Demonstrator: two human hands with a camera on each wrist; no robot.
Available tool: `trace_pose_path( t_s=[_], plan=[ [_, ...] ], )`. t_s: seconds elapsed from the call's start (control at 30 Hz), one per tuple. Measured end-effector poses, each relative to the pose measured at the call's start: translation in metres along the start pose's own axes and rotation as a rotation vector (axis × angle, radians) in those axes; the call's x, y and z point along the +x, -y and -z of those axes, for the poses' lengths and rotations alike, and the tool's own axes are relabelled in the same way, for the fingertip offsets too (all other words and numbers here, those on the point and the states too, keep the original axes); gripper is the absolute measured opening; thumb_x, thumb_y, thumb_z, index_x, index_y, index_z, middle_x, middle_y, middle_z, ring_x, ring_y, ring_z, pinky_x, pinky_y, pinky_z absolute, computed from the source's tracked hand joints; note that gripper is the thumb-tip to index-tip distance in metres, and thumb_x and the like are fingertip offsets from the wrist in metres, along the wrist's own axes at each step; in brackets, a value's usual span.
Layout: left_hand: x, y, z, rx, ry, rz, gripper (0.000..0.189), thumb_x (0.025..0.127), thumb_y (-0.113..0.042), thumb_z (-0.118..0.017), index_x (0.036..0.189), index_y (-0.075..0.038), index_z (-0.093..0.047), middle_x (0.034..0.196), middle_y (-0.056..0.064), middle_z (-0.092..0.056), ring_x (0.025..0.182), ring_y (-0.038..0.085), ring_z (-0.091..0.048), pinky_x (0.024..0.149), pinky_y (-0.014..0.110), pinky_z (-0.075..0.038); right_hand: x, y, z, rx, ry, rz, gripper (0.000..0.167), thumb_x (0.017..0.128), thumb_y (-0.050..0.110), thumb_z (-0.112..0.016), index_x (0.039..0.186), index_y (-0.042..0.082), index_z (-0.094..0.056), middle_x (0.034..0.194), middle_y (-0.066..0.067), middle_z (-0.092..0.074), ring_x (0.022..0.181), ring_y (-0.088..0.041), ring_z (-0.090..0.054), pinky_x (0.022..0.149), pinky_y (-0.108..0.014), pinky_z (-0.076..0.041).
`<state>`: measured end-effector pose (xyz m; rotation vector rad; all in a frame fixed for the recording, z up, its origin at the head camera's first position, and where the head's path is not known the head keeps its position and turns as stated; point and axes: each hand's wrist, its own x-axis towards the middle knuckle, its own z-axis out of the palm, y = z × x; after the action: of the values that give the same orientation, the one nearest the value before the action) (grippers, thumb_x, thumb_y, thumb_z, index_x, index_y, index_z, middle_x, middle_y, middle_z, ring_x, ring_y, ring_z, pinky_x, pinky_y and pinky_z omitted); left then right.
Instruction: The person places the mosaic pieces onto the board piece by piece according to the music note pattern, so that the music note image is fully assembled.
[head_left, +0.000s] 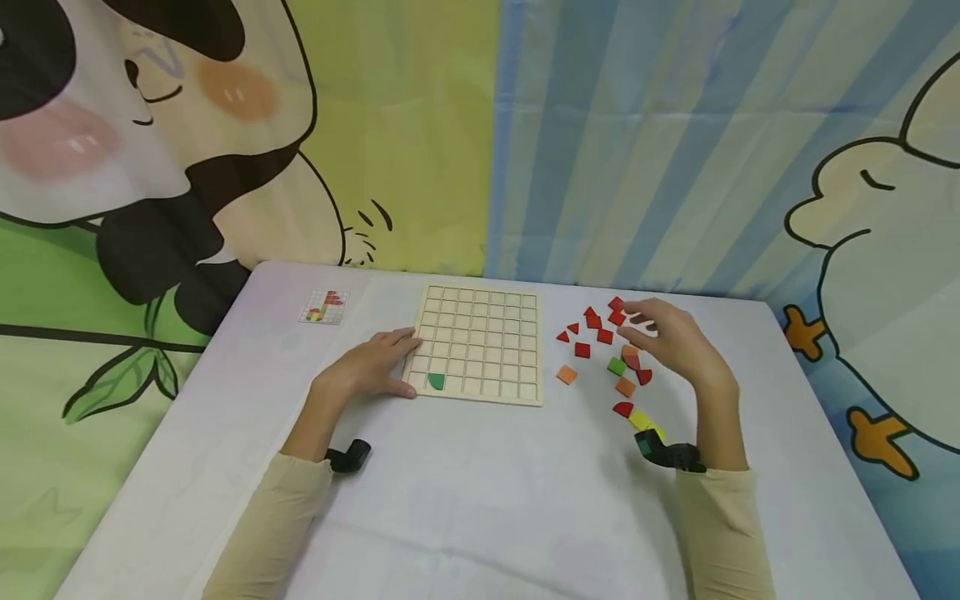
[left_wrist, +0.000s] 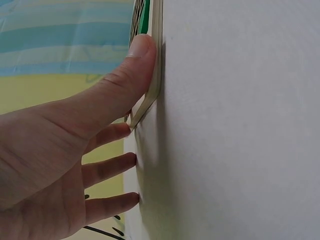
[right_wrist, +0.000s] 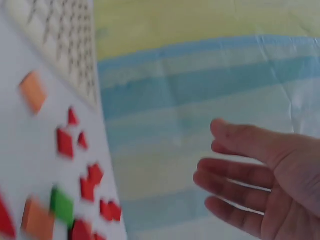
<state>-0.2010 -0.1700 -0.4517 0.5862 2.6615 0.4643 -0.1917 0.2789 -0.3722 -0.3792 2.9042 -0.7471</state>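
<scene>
A pale wooden grid board [head_left: 480, 342] lies flat on the table, with one green quarter-circle piece [head_left: 437, 381] in a cell of its front row near the left corner. My left hand [head_left: 371, 364] rests at the board's left edge; in the left wrist view its thumb [left_wrist: 142, 55] touches the rim and the other fingers reach toward the tabletop. On the right, my right hand [head_left: 675, 337] hovers over loose pieces, fingers loosely bent and holding nothing. Below it lie several red squares [head_left: 582, 350] and triangles, a green square [head_left: 617, 366] and orange squares [head_left: 566, 375].
A small printed pattern card [head_left: 325, 307] lies left of the board. Nearer my right wrist are a red quarter-circle [head_left: 623, 409] and yellow pieces [head_left: 643, 422], partly covered by the black wrist camera [head_left: 667, 452]. A cartoon-printed cloth [head_left: 637, 150] hangs behind the table.
</scene>
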Motion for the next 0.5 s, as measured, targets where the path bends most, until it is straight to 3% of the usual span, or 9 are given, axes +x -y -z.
trace_pose_path(
  t_s=[0.13, 0.27, 0.5],
  plan=[
    [0.001, 0.0, -0.001, 0.006, -0.006, -0.007, 0.094, 0.076, -0.046, -0.078, 0.151, -0.013, -0.034, 0.161, 0.013, -0.024, 0.147, 0.037, -0.024, 0.115, 0.057, -0.03, -0.025, -0.028, -0.008, -0.002, 0.036, 0.008, 0.04, 0.091, 0.021, -0.068, 0.125, 0.002, -0.061, 0.12, -0.019, -0.064, 0.107, -0.035, -0.062, 0.09, -0.052, -0.055],
    [0.002, 0.001, -0.001, 0.014, -0.004, -0.013, 0.094, 0.076, -0.047, -0.077, 0.151, -0.013, -0.034, 0.161, 0.013, -0.024, 0.147, 0.037, -0.024, 0.116, 0.056, -0.03, -0.047, -0.048, -0.023, -0.027, 0.131, 0.0, 0.033, 0.087, 0.019, -0.072, 0.115, 0.002, -0.066, 0.106, -0.012, -0.068, 0.096, -0.025, -0.063, 0.083, -0.042, -0.058],
    [0.002, 0.001, -0.002, 0.005, -0.009, -0.014, 0.094, 0.075, -0.046, -0.078, 0.151, -0.012, -0.034, 0.161, 0.014, -0.025, 0.147, 0.037, -0.024, 0.116, 0.056, -0.029, -0.056, -0.053, -0.035, -0.007, 0.236, -0.052, 0.033, 0.082, 0.025, -0.077, 0.106, 0.005, -0.066, 0.095, -0.003, -0.066, 0.089, -0.018, -0.058, 0.076, -0.031, -0.055]
  ],
)
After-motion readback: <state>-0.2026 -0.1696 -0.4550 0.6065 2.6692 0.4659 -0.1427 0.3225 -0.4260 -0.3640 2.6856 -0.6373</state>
